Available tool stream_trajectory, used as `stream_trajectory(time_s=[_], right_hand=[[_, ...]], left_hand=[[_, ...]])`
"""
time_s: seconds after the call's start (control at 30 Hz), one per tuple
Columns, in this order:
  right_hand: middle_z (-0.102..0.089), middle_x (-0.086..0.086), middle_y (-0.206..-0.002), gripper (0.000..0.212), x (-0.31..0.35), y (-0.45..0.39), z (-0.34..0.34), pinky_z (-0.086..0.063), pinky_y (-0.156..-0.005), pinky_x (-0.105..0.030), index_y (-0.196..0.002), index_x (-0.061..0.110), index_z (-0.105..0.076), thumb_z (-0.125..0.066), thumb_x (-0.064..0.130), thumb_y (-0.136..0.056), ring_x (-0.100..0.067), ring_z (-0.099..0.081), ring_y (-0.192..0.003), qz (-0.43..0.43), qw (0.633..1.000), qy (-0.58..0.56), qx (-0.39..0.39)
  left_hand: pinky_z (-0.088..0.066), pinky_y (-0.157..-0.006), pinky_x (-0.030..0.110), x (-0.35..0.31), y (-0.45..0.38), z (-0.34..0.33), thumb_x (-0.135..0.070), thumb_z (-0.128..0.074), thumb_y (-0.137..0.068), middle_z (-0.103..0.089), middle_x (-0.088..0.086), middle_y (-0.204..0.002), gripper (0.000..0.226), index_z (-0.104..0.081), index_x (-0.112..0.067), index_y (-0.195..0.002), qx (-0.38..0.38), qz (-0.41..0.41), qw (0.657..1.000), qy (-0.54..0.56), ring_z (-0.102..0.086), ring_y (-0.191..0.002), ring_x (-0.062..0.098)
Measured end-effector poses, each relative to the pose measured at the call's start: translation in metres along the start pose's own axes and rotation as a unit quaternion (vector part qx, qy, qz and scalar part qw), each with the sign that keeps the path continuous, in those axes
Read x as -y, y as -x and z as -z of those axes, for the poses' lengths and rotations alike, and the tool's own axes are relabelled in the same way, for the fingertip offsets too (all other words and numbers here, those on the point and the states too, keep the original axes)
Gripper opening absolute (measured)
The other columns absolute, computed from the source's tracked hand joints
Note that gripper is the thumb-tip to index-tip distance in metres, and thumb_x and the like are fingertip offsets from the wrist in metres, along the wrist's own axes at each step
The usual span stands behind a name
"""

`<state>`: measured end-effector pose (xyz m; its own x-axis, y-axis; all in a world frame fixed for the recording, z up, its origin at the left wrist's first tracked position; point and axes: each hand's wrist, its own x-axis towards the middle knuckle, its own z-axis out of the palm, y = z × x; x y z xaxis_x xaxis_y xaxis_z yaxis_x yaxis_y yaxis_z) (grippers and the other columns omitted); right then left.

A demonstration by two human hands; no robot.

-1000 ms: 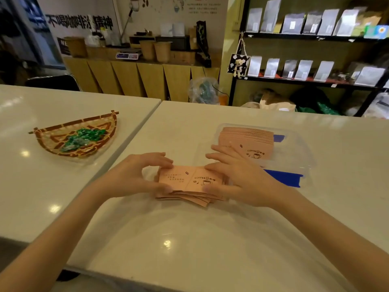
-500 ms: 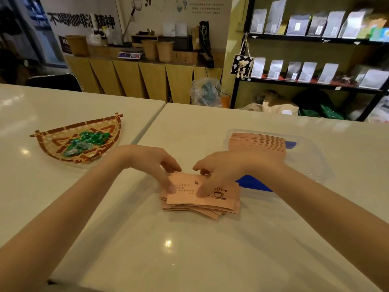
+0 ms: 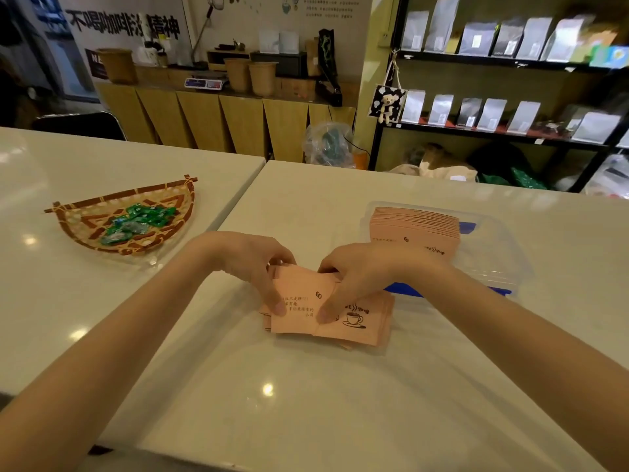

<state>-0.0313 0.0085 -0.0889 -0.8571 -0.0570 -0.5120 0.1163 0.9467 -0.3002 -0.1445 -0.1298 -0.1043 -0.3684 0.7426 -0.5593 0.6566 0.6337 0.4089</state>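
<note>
A pink paper card (image 3: 306, 316) printed with a coffee cup lies on top of a small loose pile of the same cards (image 3: 384, 321) on the white table. My left hand (image 3: 252, 264) pinches its left end, thumb down on the print. My right hand (image 3: 354, 277) pinches its middle, thumb pressing beside the cup drawing. Both hands hold this one card between them. A taller stack of pink cards (image 3: 413, 233) stands in a clear plastic container (image 3: 497, 253) behind my right hand.
A woven basket (image 3: 85, 229) with green wrapped candies sits on the neighbouring table at left. A seam runs between the two tables. A blue strip (image 3: 405, 289) shows at the container's front. A wooden counter and shelves of pouches stand beyond the table.
The view has tilted down and closer. Both hands turned over the card, with thumbs now pressing on its printed face, and the card sits nearer to me.
</note>
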Motion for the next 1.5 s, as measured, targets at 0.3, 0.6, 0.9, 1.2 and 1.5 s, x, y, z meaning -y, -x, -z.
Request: stream_trajectory(time_s=[0.3, 0.6, 0.9, 1.2, 1.5], right_hand=[[-0.064, 0.006, -0.097, 0.053, 0.002, 0.025, -0.022, -0.054, -0.068, -0.028, -0.1, 0.026, -0.05, -0.075, 0.05, -0.06, -0.009, -0.061, -0.081, 0.029, 0.992, -0.044, -0.113], [-0.061, 0.014, -0.101, 0.047, -0.03, 0.081, -0.046, -0.054, -0.078, -0.025, -0.106, 0.03, -0.053, -0.074, 0.042, -0.065, -0.007, -0.059, -0.091, 0.034, 0.974, -0.115, -0.19], [-0.061, 0.012, -0.107, 0.049, -0.073, 0.11, -0.068, -0.053, -0.081, -0.023, -0.105, 0.034, -0.054, -0.077, 0.038, -0.062, -0.005, -0.059, -0.095, 0.012, 0.938, -0.186, -0.291], [-0.05, 0.027, -0.106, 0.059, -0.083, 0.114, -0.082, -0.042, -0.081, -0.01, -0.114, 0.037, -0.043, -0.077, 0.035, -0.065, 0.005, -0.05, -0.101, 0.007, 0.935, -0.226, -0.272], [-0.054, 0.016, -0.114, 0.08, -0.094, 0.115, -0.11, -0.048, -0.076, -0.008, -0.122, 0.04, -0.037, -0.081, 0.016, -0.06, 0.003, -0.056, -0.1, 0.002, 0.862, -0.391, -0.322]], left_hand=[[-0.046, -0.086, 0.027, -0.02, 0.036, -0.02, -0.034, -0.078, -0.06, -0.05, -0.006, -0.113, 0.066, -0.044, -0.028, -0.116, -0.126, -0.032, 0.987, -0.093, -0.046, -0.104, 0.013], [-0.047, -0.074, 0.013, -0.047, 0.043, -0.046, -0.03, -0.077, -0.062, -0.059, -0.016, -0.099, 0.049, -0.052, -0.032, -0.104, -0.178, -0.143, 0.972, -0.05, -0.055, -0.09, 0.001], [-0.049, -0.073, 0.013, -0.079, 0.012, -0.064, -0.024, -0.078, -0.063, -0.055, -0.024, -0.098, 0.049, -0.049, -0.041, -0.098, -0.19, -0.21, 0.956, 0.075, -0.055, -0.095, 0.002], [-0.042, -0.081, 0.004, -0.069, 0.001, -0.084, -0.043, -0.074, -0.052, -0.058, -0.025, -0.105, 0.057, -0.047, -0.047, -0.102, -0.213, -0.217, 0.945, 0.118, -0.052, -0.1, -0.008], [-0.042, -0.088, 0.014, -0.056, 0.001, -0.107, -0.03, -0.08, -0.058, -0.056, -0.025, -0.108, 0.086, -0.028, -0.041, -0.126, -0.237, -0.182, 0.928, 0.225, -0.055, -0.103, 0.001]])
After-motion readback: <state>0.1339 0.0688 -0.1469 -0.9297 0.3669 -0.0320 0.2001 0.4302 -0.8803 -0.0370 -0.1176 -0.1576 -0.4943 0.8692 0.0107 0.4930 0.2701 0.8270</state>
